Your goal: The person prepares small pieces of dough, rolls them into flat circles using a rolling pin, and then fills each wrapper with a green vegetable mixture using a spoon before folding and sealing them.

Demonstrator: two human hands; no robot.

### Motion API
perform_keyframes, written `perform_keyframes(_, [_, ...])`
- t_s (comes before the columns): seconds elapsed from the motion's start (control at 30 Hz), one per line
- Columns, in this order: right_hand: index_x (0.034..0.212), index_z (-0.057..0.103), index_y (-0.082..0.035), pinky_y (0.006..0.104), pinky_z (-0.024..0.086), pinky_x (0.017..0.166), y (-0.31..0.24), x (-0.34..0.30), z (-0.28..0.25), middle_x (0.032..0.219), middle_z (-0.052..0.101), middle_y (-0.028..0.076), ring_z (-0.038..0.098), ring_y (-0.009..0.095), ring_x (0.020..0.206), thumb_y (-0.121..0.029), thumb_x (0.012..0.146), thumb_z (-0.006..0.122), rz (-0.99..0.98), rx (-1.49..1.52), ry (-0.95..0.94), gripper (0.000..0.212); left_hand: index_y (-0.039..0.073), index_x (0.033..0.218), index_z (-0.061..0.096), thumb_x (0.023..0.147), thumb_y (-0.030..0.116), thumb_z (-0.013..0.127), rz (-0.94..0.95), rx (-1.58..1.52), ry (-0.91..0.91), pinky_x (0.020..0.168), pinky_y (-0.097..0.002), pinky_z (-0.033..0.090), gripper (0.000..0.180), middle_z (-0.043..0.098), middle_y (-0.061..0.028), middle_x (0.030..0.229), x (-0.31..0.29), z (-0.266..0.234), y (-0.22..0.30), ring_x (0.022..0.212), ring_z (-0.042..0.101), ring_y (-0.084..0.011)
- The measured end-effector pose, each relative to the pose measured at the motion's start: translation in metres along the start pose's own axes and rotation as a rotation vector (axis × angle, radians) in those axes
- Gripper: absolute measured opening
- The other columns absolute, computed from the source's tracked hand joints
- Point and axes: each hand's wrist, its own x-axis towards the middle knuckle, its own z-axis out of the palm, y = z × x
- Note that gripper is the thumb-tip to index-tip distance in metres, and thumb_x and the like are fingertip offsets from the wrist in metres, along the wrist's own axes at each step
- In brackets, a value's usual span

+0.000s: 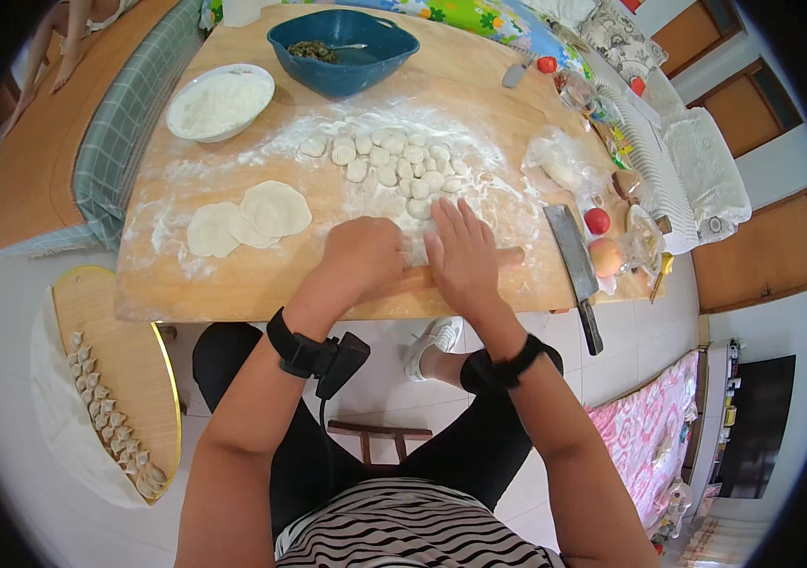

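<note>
A wooden rolling pin lies near the front edge of the floured table, under both hands. My right hand rests flat across it, fingers stretched out and pointing away from me. My left hand is closed in a fist beside it, over the pin's left part; whatever is inside the fist is hidden. A pale patch, perhaps dough, shows between the hands. Just beyond my right fingertips sits a cluster of small dough pieces. Left of my left hand, several thin round dough wrappers overlap.
A bowl of flour and a blue bowl with dark filling and a spoon stand at the back. Right lie a cleaver, a tomato and a round fruit. Lower left, a round board carries rows of dumplings.
</note>
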Motion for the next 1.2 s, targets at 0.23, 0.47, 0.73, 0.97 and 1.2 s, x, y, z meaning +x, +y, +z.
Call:
perform_keyframes(0.23, [0.132, 0.046, 0.000, 0.0482, 0.033, 0.100, -0.013, -0.048, -0.026, 0.133, 0.050, 0.018, 0.043, 0.039, 0.126, -0.029, 0.093, 0.052, -0.025, 0.046, -0.022, 0.049, 0.003, 0.076, 0.068, 0.074, 0.024, 0.069, 0.034, -0.268, 0.131, 0.067, -0.0389, 0.050, 0.021, 0.067, -0.0140, 0.075, 0.007, 0.009, -0.020, 0.074, 0.064, -0.0309])
perform_keyframes(0.47, [0.130, 0.048, -0.001, 0.0481, 0.033, 0.100, -0.004, -0.021, -0.008, 0.133, 0.050, 0.018, 0.044, 0.038, 0.125, -0.027, 0.092, 0.052, -0.036, 0.005, 0.042, 0.046, 0.004, 0.077, 0.069, 0.074, 0.025, 0.069, 0.035, -0.076, 0.009, 0.068, -0.0395, 0.050, 0.021, 0.067, -0.0149, 0.076, 0.000, 0.000, -0.003, 0.073, 0.064, -0.0310])
perform_keyframes(0.73, [0.134, 0.045, -0.002, 0.0480, 0.030, 0.103, -0.019, -0.051, -0.030, 0.135, 0.049, 0.016, 0.040, 0.037, 0.129, -0.029, 0.092, 0.054, -0.030, 0.035, -0.011, 0.051, 0.008, 0.077, 0.069, 0.074, 0.021, 0.065, -0.011, -0.250, 0.048, 0.068, -0.0426, 0.050, 0.014, 0.068, -0.0138, 0.079, 0.006, 0.002, -0.019, 0.077, 0.065, -0.0329])
perform_keyframes(0.97, [0.133, 0.046, -0.001, 0.0485, 0.031, 0.102, -0.006, -0.021, -0.011, 0.134, 0.049, 0.016, 0.042, 0.037, 0.127, -0.028, 0.092, 0.055, -0.076, 0.014, 0.070, 0.050, 0.007, 0.077, 0.069, 0.073, 0.022, 0.067, 0.065, -0.086, 0.007, 0.069, -0.0412, 0.051, 0.016, 0.068, -0.0136, 0.079, -0.002, -0.003, -0.005, 0.078, 0.065, -0.0328])
perform_keyframes(1.2, [0.131, 0.048, -0.002, 0.0488, 0.032, 0.101, -0.017, -0.030, -0.015, 0.133, 0.050, 0.016, 0.042, 0.038, 0.126, -0.026, 0.092, 0.054, -0.021, 0.064, 0.022, 0.047, 0.002, 0.079, 0.068, 0.073, 0.023, 0.069, 0.011, -0.224, 0.030, 0.066, -0.0402, 0.050, 0.022, 0.066, -0.0154, 0.073, 0.005, 0.001, -0.020, 0.071, 0.065, -0.0300])
